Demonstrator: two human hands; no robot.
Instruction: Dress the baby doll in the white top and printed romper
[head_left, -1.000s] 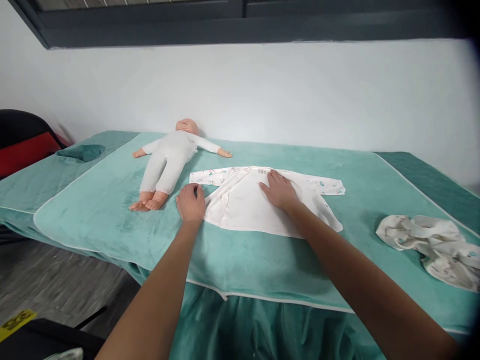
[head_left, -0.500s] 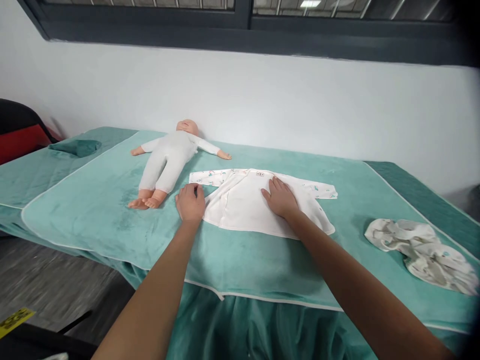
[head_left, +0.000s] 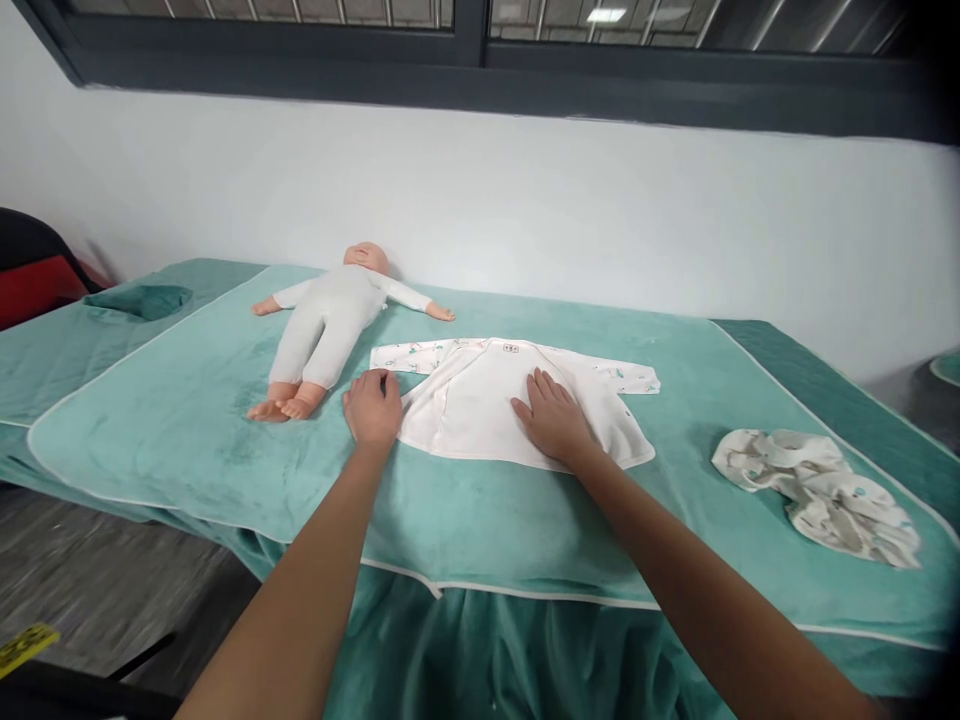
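A white baby shirt (head_left: 480, 410) with printed sleeves lies spread on the green bed cover, its neck edge toward the wall. On its body my right hand (head_left: 553, 415) rests flat, fingers extended. My left hand (head_left: 373, 408) is curled closed beside the shirt's left side, just below the left sleeve; its fingertips are hidden, so whether it pinches fabric does not show. Up and to the left, a baby doll (head_left: 334, 315) with a white cloth body lies on its back, arms spread, feet near my left hand.
A crumpled white printed garment (head_left: 825, 495) lies on the cover at the right. The light green cover (head_left: 187, 430) has a white-piped front edge. Behind it stand a white wall (head_left: 525, 210) and a dark window frame (head_left: 420, 75). A red and black object (head_left: 37, 270) is at far left.
The camera view has shifted slightly, moving everything a little left in the picture. My right hand has slid slightly down the shirt toward me; my left hand keeps its place beside it.
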